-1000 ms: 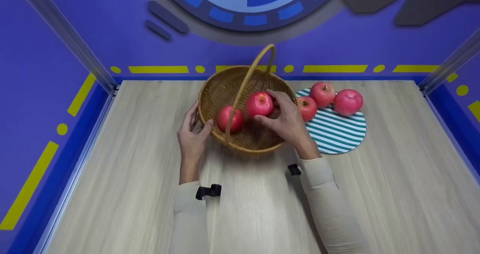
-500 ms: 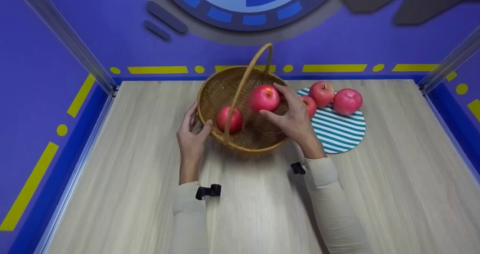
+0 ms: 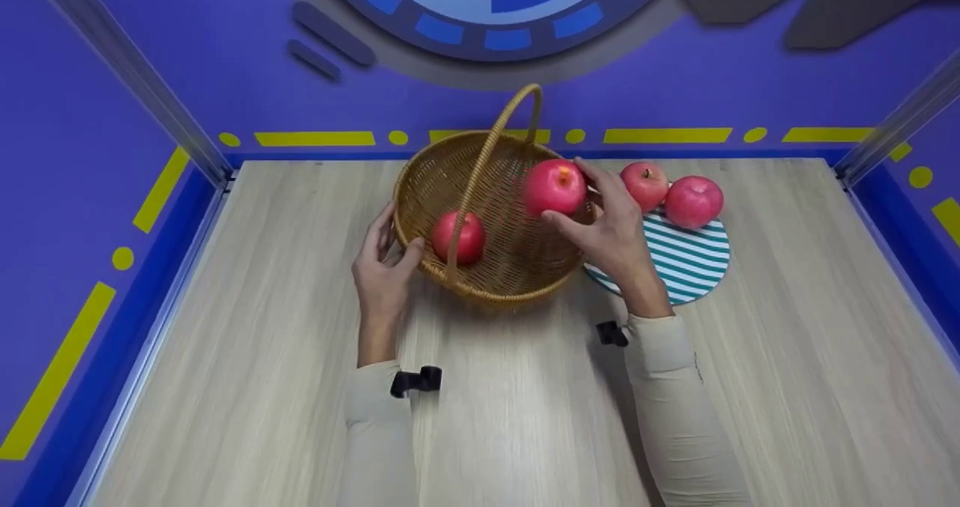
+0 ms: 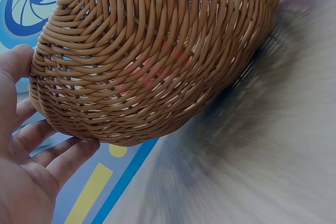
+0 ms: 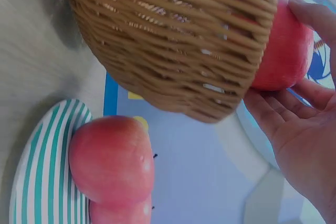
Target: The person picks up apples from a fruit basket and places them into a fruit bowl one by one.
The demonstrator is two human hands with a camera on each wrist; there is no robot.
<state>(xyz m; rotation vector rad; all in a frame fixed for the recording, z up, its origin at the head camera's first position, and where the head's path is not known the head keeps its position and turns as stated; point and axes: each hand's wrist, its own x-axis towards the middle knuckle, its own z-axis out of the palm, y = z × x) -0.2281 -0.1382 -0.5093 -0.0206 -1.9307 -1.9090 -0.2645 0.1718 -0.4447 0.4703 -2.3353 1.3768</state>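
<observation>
My left hand [image 3: 384, 267] holds the left rim of the wicker basket [image 3: 519, 271], thumb on the rim and fingers against the outer wall. In the left wrist view, the fingers lie along the basket's weave [image 4: 142, 61]. One red apple [image 3: 469, 238] lies inside the basket, at the left, partly crossed by the arched handle [image 3: 486, 163]. My right hand [image 3: 611, 226] grips another red apple [image 3: 553, 187] between thumb and fingers, raised at the basket's right rim. The right wrist view shows this held apple [image 5: 286, 51] partly behind the basket wall.
Right of the basket, a round green-and-white striped mat [image 3: 686, 263] bears a red apple [image 3: 643, 186] and a pinker apple [image 3: 694, 202]. My right hand and forearm cover part of the mat. A blue wall [image 3: 187, 57] stands behind the wooden table [image 3: 495, 417].
My right hand has lifted its apple from within the basket up and to the right, to the right rim. It now hides the nearest apple on the mat. My left hand stays on the basket.
</observation>
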